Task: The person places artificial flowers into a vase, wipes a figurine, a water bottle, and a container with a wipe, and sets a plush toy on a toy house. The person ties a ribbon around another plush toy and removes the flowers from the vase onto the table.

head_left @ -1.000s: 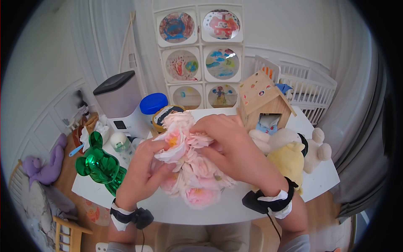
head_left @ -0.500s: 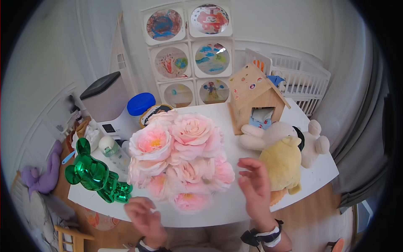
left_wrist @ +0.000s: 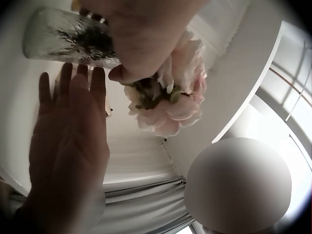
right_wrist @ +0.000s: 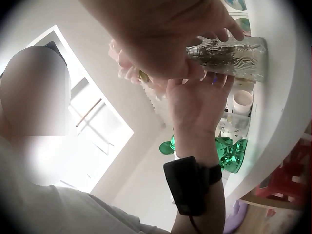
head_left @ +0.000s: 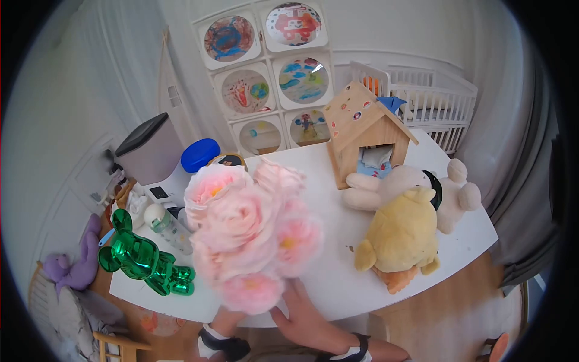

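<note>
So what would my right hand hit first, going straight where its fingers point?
Probably the glass vase: your right hand has its fingers at the vase's side, though whether they touch is unclear.

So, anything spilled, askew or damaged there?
Small brown mark on the white tabletop beside the yellow plush toy, odd on an otherwise plain surface; stain or crumb, can't tell. No clear spill or damage.

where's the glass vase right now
Upper right of the right wrist view: the glass vase is between the left hand and the right hand, next to the pink flowers, which hide it in the head view.
</note>
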A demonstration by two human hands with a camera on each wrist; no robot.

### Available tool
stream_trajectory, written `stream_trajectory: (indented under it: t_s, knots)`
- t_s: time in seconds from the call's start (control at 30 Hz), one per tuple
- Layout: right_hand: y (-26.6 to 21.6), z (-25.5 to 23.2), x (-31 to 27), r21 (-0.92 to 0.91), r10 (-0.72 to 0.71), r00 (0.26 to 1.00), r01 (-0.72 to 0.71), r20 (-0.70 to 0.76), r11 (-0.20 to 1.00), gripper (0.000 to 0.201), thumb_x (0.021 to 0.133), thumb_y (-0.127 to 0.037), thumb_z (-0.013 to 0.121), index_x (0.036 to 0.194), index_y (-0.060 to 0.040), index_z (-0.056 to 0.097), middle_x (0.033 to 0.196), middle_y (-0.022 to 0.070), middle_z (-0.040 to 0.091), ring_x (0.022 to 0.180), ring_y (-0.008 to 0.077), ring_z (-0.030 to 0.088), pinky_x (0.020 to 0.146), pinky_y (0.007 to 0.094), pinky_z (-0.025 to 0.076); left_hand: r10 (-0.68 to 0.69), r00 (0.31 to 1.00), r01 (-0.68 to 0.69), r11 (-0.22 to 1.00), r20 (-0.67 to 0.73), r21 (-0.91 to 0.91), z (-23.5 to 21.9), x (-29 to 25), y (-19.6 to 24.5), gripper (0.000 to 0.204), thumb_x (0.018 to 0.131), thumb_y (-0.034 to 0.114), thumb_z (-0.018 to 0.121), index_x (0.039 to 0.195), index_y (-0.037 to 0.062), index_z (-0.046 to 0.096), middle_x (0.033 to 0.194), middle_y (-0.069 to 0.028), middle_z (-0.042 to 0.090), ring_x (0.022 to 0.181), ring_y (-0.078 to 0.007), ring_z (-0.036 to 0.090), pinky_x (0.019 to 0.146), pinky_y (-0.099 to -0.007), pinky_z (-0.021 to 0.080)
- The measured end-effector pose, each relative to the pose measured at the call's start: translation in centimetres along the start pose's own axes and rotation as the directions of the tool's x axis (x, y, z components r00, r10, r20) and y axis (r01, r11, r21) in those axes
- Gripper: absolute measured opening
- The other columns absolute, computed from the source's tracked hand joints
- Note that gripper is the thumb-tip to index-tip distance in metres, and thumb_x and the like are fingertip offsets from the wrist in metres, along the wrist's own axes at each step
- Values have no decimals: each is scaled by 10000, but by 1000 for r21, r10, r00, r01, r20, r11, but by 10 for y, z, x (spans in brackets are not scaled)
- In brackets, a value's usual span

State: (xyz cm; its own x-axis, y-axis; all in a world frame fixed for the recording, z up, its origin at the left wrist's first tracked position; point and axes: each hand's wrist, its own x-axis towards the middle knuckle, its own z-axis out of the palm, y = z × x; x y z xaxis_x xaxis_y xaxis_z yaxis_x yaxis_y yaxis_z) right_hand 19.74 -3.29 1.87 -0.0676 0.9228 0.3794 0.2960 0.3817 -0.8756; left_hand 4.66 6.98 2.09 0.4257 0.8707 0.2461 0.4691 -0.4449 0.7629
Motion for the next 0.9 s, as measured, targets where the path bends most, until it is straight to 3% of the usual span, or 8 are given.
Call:
stream_trajectory:
  t_s: [0.3, 0.47, 0.63, 0.77, 0.83, 0.9]
  knots:
    - [9, -22, -7, 78, 50, 998, -47, -35, 996, 493, 868, -36, 613, 1335, -6, 458, 1447, 240, 383, 1312, 437, 415, 1084, 446, 375, 38, 995, -35, 999, -90, 29, -9, -33, -24, 536, 894, 170, 691, 1365, 31, 473, 1384, -120, 516, 1243, -260, 528, 1065, -396, 406]
    - [-2, -38, 9, 75, 37, 995, -29, -95, 997, 465, 870, -26, 616, 1311, -9, 470, 1420, 241, 416, 1293, 426, 447, 1076, 430, 385, 60, 989, -56, 998, -135, 32, -4, 17, 5, 532, 897, 175, 688, 1364, 35, 476, 1384, -120, 517, 1245, -261, 526, 1065, -398, 406]
    - [-15, -38, 33, 173, -41, 974, 81, -225, 982, 402, 863, 3, 626, 1250, 1, 517, 1302, 209, 520, 1204, 386, 535, 994, 399, 446, 89, 981, -86, 996, -172, 28, 6, 9, 2, 527, 900, 180, 686, 1364, 38, 479, 1383, -119, 517, 1247, -262, 524, 1066, -400, 407]
    - [-18, -19, 41, 173, -88, 968, 131, -234, 976, 386, 856, -4, 643, 1226, 7, 534, 1257, 195, 541, 1166, 376, 558, 942, 398, 477, 103, 972, -101, 995, -210, 22, 17, 9, 4, 524, 902, 183, 684, 1364, 40, 482, 1383, -119, 518, 1249, -263, 523, 1066, -402, 407]
    - [-20, -11, 45, 125, -165, 926, 218, -339, 968, 436, 838, -25, 676, 1252, -1, 542, 1230, 191, 546, 1141, 387, 570, 934, 390, 488, 100, 967, -98, 995, -235, 22, 17, -6, 2, 522, 903, 185, 683, 1363, 42, 483, 1383, -119, 518, 1250, -263, 522, 1066, -403, 407]
    - [-18, -5, 52, 144, -119, 948, 168, -294, 975, 481, 824, -40, 697, 1276, -2, 536, 1232, 188, 548, 1143, 382, 573, 943, 386, 487, 97, 960, -95, 995, -261, 20, 21, 21, 10, 520, 904, 187, 682, 1363, 43, 485, 1383, -119, 518, 1250, -264, 521, 1066, -403, 407]
